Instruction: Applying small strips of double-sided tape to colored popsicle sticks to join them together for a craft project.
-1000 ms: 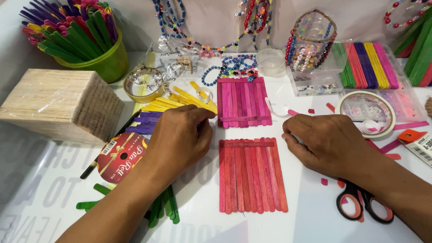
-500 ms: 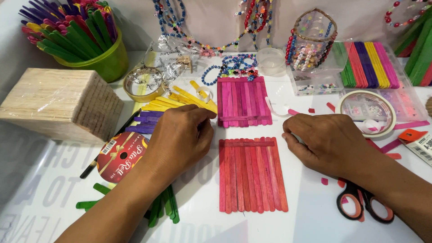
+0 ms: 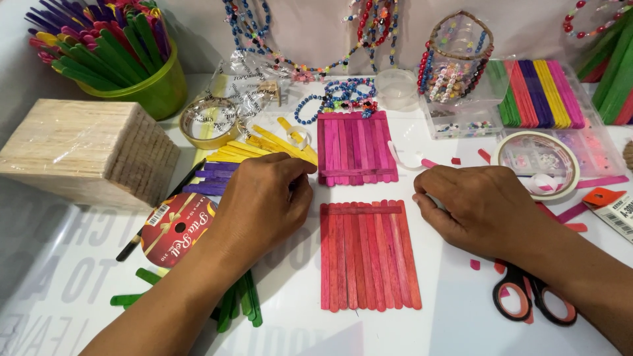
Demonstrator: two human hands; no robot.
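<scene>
White desk (image 3: 455,316), crowded with craft supplies toward its far edge. Red stick panel (image 3: 368,256) lies flat at the desk's centre, between both hands; a pink stick panel (image 3: 356,148) lies just beyond it. Left hand (image 3: 260,204) rests palm down beside the red panel's left edge, fingers curled together, over yellow sticks (image 3: 264,148) and purple sticks (image 3: 211,179); whether they grip anything cannot be told. Right hand (image 3: 481,207) rests by the panel's right edge, fingers drawn together, nothing visibly held. Scissors (image 3: 534,300) lie near the right wrist. Green cup of sticks (image 3: 148,92) stands at the far left corner
</scene>
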